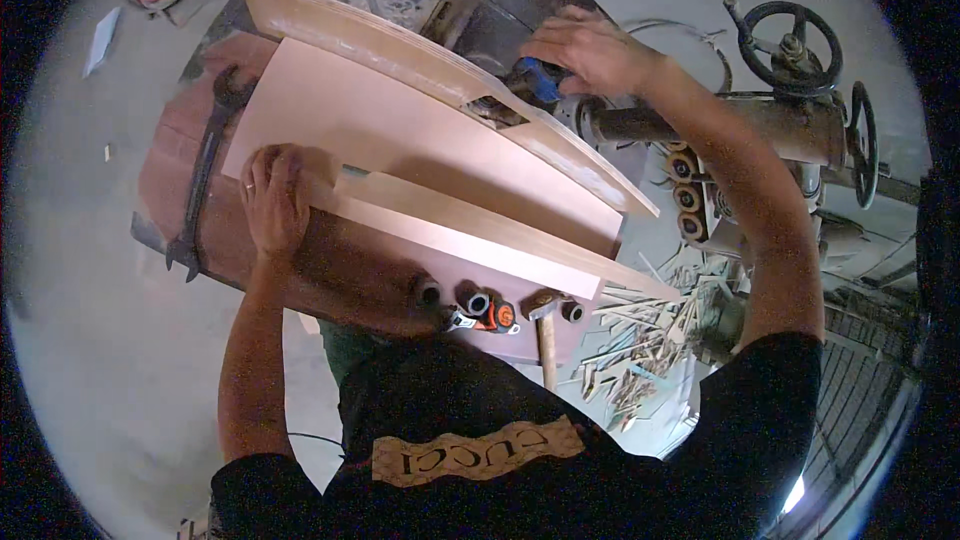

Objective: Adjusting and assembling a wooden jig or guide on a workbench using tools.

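At centre left of the frame the left hand [272, 198] lies palm down, fingers flat and released, pressing the near edge of a pale board [400, 145] that spans the middle of the picture. At top centre the right hand [590, 48] is clenched around a blue-handled tool [540, 78], which sits at a notch in the upper board [400, 50] lying along the far side. Both boards rest on a dark reddish bench [330, 275]. A long wrench [205, 175] lies on the bench's left end. A hammer [545, 325] and a tape measure [495, 316] sit at the bench's near edge, lower centre. Wood offcuts [640, 340] are heaped at lower right, below a machine with handwheels [795, 50].
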Action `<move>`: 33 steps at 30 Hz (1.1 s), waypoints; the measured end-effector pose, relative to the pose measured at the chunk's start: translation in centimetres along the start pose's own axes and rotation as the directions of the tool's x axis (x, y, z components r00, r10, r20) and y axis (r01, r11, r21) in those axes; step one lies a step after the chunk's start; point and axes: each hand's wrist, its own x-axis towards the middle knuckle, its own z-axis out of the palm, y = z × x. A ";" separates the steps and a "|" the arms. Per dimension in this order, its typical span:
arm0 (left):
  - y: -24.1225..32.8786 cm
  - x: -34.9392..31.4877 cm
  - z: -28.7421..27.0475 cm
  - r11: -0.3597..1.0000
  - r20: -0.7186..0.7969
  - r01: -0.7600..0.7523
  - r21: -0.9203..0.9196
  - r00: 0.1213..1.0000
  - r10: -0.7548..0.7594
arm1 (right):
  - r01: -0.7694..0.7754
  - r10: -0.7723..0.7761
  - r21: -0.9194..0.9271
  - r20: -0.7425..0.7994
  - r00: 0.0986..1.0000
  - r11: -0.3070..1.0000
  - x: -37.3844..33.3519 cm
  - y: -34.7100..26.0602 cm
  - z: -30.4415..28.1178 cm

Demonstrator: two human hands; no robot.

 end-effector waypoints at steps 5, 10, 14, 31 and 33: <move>-0.1 -0.2 -0.3 0.999 0.003 0.018 -0.032 1.000 -0.018 | 0.034 -0.034 -0.029 0.008 0.999 0.999 1.1 -0.7 0.6; -0.8 -0.3 0.2 1.000 -0.029 -0.021 -0.003 0.999 0.021 | 0.026 -0.025 -0.033 0.023 0.999 0.999 1.9 -1.3 1.3; -0.2 -0.2 -0.1 1.000 -0.034 0.021 -0.021 0.999 -0.022 | 0.032 -0.033 -0.068 -0.011 0.999 0.997 1.5 -1.4 1.3; -2.4 -1.4 1.7 0.998 -0.021 -0.033 -0.060 0.999 0.032 | -0.030 0.026 -0.120 -0.037 0.999 0.992 1.9 -2.3 2.0; -3.4 -1.5 2.1 0.997 -0.070 -0.081 -0.014 0.994 0.080 | -0.121 0.125 -0.088 0.037 0.991 0.989 2.6 -2.6 1.7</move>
